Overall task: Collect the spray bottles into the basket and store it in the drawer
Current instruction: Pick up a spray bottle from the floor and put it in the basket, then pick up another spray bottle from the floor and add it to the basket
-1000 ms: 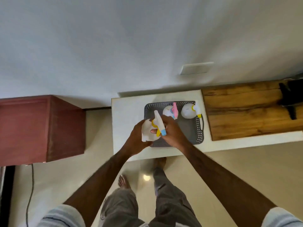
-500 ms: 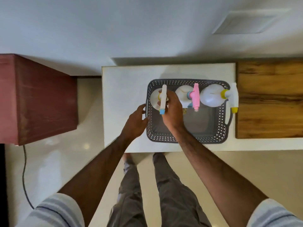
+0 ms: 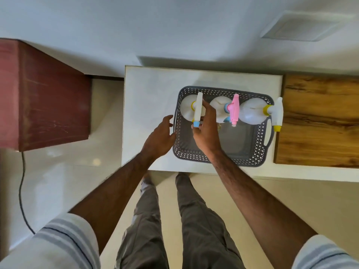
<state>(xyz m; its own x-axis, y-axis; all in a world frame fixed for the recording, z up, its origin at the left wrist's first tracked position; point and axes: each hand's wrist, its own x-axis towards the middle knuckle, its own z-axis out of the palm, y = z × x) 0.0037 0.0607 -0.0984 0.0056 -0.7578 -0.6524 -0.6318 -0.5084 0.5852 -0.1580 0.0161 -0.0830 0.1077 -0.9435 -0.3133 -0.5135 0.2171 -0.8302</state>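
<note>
A grey perforated basket [image 3: 194,154] stands on the white counter [image 3: 151,90]. Three white spray bottles stand in a row along its far side. The left one has a white trigger head with a blue nozzle [image 3: 187,111]. The middle one carries a pink head [image 3: 218,109]. The right one has a yellow collar and nozzle [image 3: 252,111]. My right hand [image 3: 206,131] reaches over the basket, its fingers closed around the left bottle's trigger head. My left hand [image 3: 160,137] hovers with fingers apart at the basket's left wall, holding nothing.
A wooden board [image 3: 320,121] lies on the counter right of the basket. A dark red cabinet [image 3: 44,98] stands to the left across a strip of floor, with a black cable [image 3: 21,191] on the tiles. My legs are below the counter edge.
The blue-nozzle bottle moved from both hands above the counter into the basket's left end. My left hand let go of it and drew back to the basket's side.
</note>
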